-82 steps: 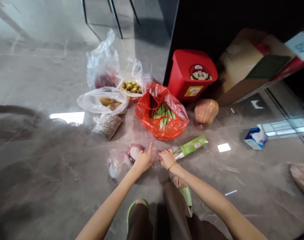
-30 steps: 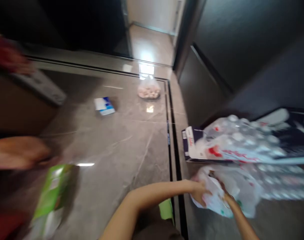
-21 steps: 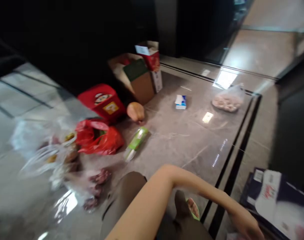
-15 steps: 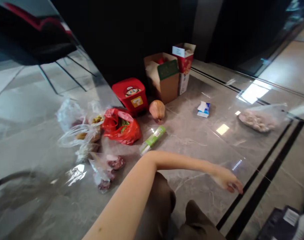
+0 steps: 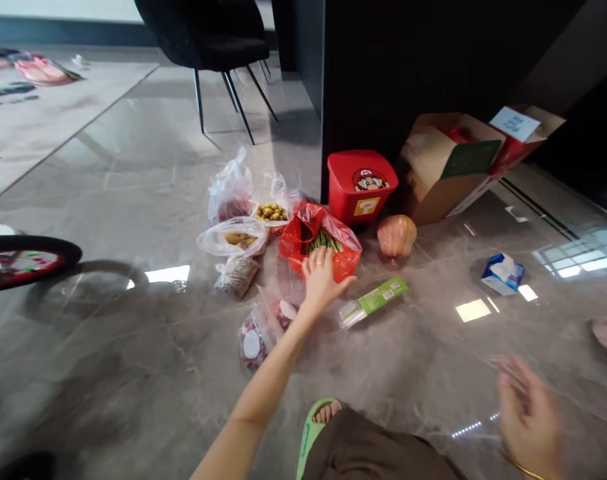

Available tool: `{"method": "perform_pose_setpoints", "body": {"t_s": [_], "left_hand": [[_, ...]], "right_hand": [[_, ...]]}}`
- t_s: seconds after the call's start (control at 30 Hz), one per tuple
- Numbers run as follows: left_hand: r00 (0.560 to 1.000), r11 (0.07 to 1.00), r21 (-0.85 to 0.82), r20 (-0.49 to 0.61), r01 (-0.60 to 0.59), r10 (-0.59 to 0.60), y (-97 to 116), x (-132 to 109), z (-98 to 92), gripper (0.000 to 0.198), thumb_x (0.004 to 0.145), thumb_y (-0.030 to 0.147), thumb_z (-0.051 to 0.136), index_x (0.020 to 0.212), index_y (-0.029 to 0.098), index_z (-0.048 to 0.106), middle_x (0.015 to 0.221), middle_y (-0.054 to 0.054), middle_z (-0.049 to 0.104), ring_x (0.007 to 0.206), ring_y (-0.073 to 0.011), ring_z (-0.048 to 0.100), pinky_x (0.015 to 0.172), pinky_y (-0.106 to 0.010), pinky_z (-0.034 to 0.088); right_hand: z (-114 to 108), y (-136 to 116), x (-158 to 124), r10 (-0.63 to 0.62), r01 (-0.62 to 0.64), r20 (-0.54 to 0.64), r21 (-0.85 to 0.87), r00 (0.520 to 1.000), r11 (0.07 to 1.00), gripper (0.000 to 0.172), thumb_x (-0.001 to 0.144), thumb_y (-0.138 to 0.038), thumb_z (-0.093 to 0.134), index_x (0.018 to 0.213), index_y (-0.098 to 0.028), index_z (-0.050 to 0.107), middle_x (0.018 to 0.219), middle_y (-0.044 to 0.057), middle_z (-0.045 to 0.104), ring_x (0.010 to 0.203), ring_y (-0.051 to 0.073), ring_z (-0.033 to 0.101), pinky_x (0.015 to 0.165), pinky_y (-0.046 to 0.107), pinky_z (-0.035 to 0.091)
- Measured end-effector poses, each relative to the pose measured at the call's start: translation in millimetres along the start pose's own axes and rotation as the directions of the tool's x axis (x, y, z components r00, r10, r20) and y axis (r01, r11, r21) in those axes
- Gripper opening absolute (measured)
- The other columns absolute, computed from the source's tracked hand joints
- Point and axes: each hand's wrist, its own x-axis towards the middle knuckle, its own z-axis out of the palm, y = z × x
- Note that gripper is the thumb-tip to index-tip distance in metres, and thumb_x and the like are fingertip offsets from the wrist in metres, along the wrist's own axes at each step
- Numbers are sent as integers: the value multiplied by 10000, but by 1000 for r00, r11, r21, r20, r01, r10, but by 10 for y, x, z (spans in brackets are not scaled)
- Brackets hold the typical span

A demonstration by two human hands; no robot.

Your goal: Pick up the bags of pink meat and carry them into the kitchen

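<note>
My left hand point(image 5: 321, 280) reaches forward over the floor, fingers spread, at the near edge of a red plastic bag point(image 5: 317, 241) holding green beans. Just under my forearm lies a clear bag of red and white pieces point(image 5: 259, 328). A green-labelled packet point(image 5: 374, 302) lies on the floor to the right of the hand. My right hand point(image 5: 527, 417) is low at the right, smeared by motion, fingers apart, with nothing visible in it.
Several clear bags of produce point(image 5: 238, 220) sit left of the red bag. Behind stand a red Mario bin point(image 5: 362, 184), a squash point(image 5: 396, 235) and cardboard boxes point(image 5: 458, 160). A tissue box point(image 5: 502, 273) lies right, a bicycle wheel point(image 5: 23, 260) left, a black chair point(image 5: 218, 40) behind.
The view swung from the white bags at the right back to the produce. My left hand moved from there to the red bag. My right hand came away with nothing visible in it.
</note>
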Motion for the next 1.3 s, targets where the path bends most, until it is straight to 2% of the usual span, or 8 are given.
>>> {"method": "perform_pose_setpoints", "body": {"t_s": [0.13, 0.27, 0.43, 0.53, 0.73, 0.93, 1.1, 1.3], "left_hand": [[902, 948, 317, 403, 20, -154, -812, 304, -40, 963, 677, 638, 644, 1420, 91, 366, 1391, -256, 479, 1354, -414, 344, 1086, -666, 32], [734, 973, 190, 678, -129, -35, -761, 290, 212, 316, 703, 356, 691, 937, 144, 710, 915, -151, 728, 978, -330, 653, 1009, -507, 343], [843, 996, -49, 530, -80, 94, -66, 614, 514, 338, 888, 309, 423, 777, 143, 696, 764, -63, 687, 732, -161, 618, 687, -247, 425], [975, 926, -372, 222, 63, 23, 244, 1054, 623, 440, 935, 329, 339, 680, 123, 632, 626, -26, 586, 597, -119, 511, 596, -234, 361], [997, 748, -660, 33, 70, -64, 609, 1593, 991, 418, 947, 370, 380, 651, 148, 573, 600, -6, 529, 602, -121, 480, 626, -247, 364], [968, 840, -500, -228, -210, 106, 338, 412, 1199, 339, 938, 413, 410, 1102, 223, 639, 1187, -85, 619, 1159, -211, 506, 1039, -400, 335], [829, 760, -511, -152, 401, -539, -281, -1260, 1540, 445, 978, 392, 205, 1338, 217, 401, 1415, -129, 439, 1332, -205, 406, 1108, -415, 332], [800, 637, -586, 31, 500, -600, -396, -1318, 2103, 525, 967, 359, 100, 1459, 192, 181, 1543, -119, 274, 1424, -167, 272, 1152, -371, 294]], "right_hand": [[657, -581, 14, -110, 78, 165, 188, 980, 979, 475, 868, -397, 558, 1296, -195, 511, 1238, 151, 575, 1079, 273, 595, 901, 491, 489], [983, -1139, 5, -88, 1, 220, 366, 972, 931, 394, 884, -352, 545, 1254, -218, 516, 1239, 126, 563, 1059, 233, 591, 901, 443, 485], [1353, -1349, 122, -48, -78, 227, 515, 973, 854, 348, 873, -347, 564, 1197, -223, 539, 1208, 109, 569, 1057, 224, 589, 919, 447, 475], [1436, -1232, 231, 14, -116, 194, 526, 981, 842, 359, 859, -356, 579, 1189, -219, 545, 1194, 103, 572, 1045, 224, 594, 927, 462, 470], [1435, -868, 283, 130, -210, 201, 454, 971, 866, 392, 843, -360, 591, 1204, -219, 535, 1198, 111, 566, 1036, 227, 595, 930, 477, 467], [1620, -265, 336, 150, -245, 244, 430, 958, 869, 406, 828, -396, 579, 1186, -213, 524, 1199, 118, 563, 1044, 226, 585, 921, 465, 467], [2052, 626, 941, 136, -218, 255, 328, 957, 919, 503, 741, -488, 599, 1137, -186, 525, 1232, 128, 527, 1075, 222, 541, 955, 455, 427], [2779, 1171, 1557, 409, -488, 267, 485, 873, 725, 608, 665, -559, 544, 1181, -260, 426, 1148, 48, 479, 924, 156, 556, 781, 366, 489]]}}
